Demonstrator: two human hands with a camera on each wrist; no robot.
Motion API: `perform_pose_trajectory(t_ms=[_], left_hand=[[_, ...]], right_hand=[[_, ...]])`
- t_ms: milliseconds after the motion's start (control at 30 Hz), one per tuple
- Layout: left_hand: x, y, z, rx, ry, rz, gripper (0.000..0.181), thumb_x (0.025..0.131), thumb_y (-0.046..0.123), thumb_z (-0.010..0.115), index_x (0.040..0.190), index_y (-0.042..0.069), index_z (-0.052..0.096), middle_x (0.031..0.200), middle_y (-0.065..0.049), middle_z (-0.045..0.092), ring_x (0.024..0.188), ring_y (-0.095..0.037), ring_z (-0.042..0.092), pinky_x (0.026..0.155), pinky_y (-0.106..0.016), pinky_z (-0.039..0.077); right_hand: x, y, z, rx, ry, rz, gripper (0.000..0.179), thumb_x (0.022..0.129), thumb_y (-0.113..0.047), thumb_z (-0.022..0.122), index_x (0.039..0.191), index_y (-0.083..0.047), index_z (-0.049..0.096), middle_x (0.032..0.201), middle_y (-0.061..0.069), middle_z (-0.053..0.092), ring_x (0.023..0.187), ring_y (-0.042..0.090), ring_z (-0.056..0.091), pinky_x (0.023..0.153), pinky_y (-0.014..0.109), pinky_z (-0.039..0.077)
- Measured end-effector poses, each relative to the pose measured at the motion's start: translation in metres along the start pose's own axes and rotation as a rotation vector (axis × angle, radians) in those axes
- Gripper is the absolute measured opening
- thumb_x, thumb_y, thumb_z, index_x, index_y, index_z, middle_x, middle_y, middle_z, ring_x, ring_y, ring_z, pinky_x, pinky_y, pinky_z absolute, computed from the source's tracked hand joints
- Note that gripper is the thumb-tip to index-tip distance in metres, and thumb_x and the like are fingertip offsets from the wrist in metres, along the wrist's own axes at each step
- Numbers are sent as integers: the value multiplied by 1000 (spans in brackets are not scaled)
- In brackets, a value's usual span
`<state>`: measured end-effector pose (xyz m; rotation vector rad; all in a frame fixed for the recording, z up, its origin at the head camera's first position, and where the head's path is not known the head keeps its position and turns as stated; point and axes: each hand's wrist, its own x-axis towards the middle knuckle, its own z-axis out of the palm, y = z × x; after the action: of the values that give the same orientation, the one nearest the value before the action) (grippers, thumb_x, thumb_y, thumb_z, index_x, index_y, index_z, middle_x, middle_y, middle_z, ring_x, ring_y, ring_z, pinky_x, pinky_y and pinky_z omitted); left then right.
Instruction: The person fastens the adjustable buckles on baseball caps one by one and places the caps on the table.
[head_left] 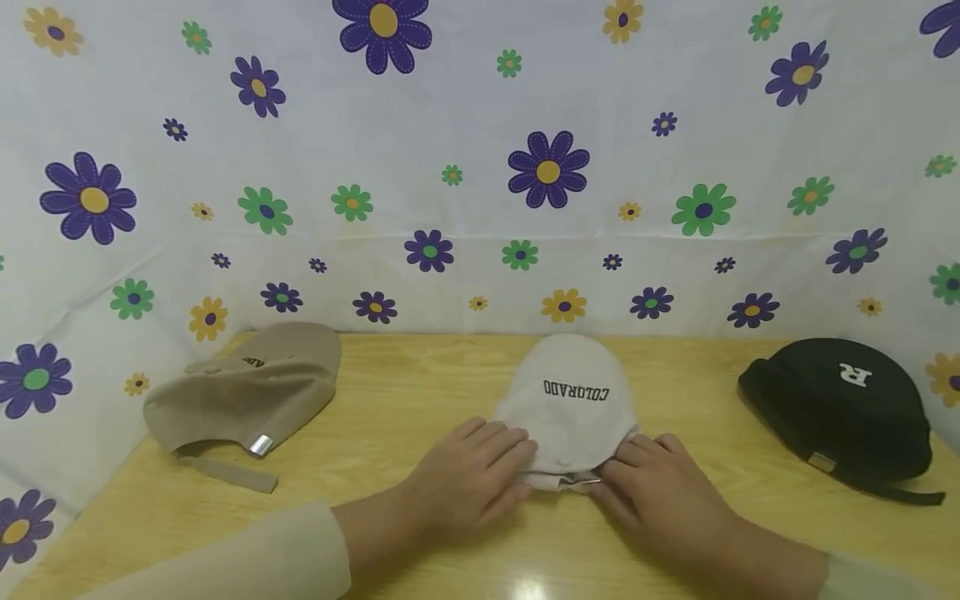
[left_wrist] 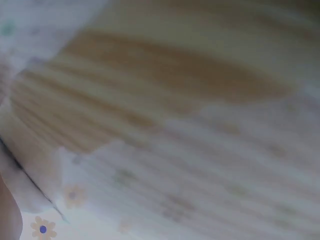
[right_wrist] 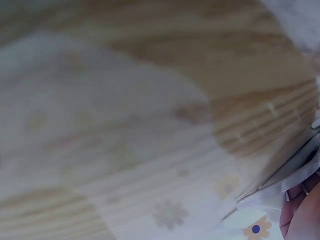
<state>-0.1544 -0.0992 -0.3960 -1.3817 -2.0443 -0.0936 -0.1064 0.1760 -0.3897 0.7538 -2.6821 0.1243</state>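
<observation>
Hands: left hand pinches the near-left edge of the white cap; right hand pinches its near-right edge, a paired grip that probably steadies the soft fabric.
Tan cap: left on the surface, its strap hanging loose on the near side.
White cap: centre, between both hands, lettering inverted, fastening side near, presumably for easy reach.
Black cap: right, apart from the right hand, a spacing that likely leaves working room.
</observation>
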Motion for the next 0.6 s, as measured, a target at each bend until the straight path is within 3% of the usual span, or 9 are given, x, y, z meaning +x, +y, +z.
perform_pose_trajectory(t_ms=[400, 600], left_hand=[[-21, -22, -14, -2, -21, -60, 46, 104, 38, 40, 124, 4, 63, 120, -9, 67, 107, -23, 63, 92, -37, 50], [-40, -33, -20, 11, -41, -100, 44, 103, 37, 42, 123, 4, 64, 119, -10, 68, 107, -24, 64, 94, -40, 50]], right_hand=[[-10, 19, -3, -30, -42, 82, 10, 91, -40, 67, 91, -30, 69, 96, -14, 65, 95, 9, 57, 79, 34, 39], [-15, 31, -7, -42, -41, 131, 14, 90, -38, 69, 79, -31, 64, 83, -15, 59, 84, 9, 55, 74, 36, 38]])
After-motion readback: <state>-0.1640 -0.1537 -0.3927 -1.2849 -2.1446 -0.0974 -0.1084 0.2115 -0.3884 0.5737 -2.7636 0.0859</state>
